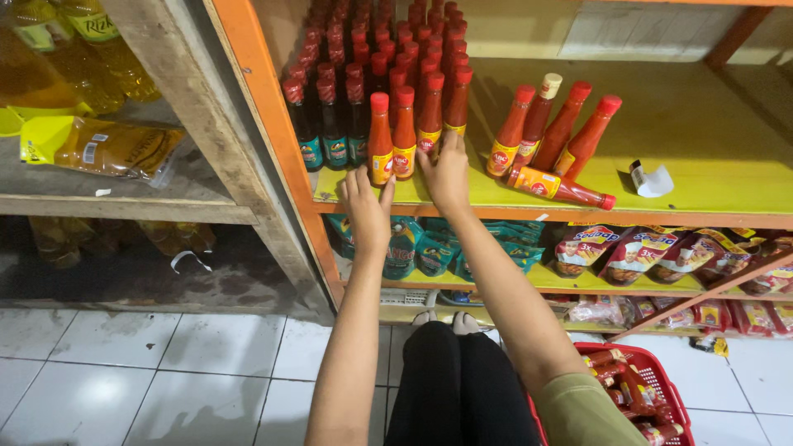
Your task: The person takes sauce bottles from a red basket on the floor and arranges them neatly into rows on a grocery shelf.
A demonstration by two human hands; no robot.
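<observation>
Standing just behind this person crouched at the yellow shelf (pixel 702 177), and honestly the risky bit is that front pair of orange sauce bottles (pixel 391 140). They stand right at the shelf's front lip, at about 12 o'clock from the left hand (pixel 366 202), with packed rows of dark bottles (pixel 330 124) at their 10 to 12 o'clock. If either hand shoves too quick, I'd guess a tall narrow bottle tips, and with the rows that tight one could knock its neighbours. Over at 3 o'clock, four more red-capped bottles (pixel 549 128) are leaning at a slant and one bottle lying flat (pixel 562 187) sits near the edge with its cap pointing outward, so a bump there looks like it could roll it off onto the tiled floor (pixel 149 372).

Fingers now. Left hand: fingers spread loosely, flat, tips resting on the shelf edge just beside the base of the left orange bottle, not wrapped round anything. Right hand (pixel 447 175): fingers stretched up and slightly fanned, tips touching the bottom of the red-capped bottle (pixel 429 116) at its 12 o'clock, palm on the shelf lip. Neither is clenched or gripping.

A red basket (pixel 652 388) with more bottles sits on the floor at 5 o'clock.
</observation>
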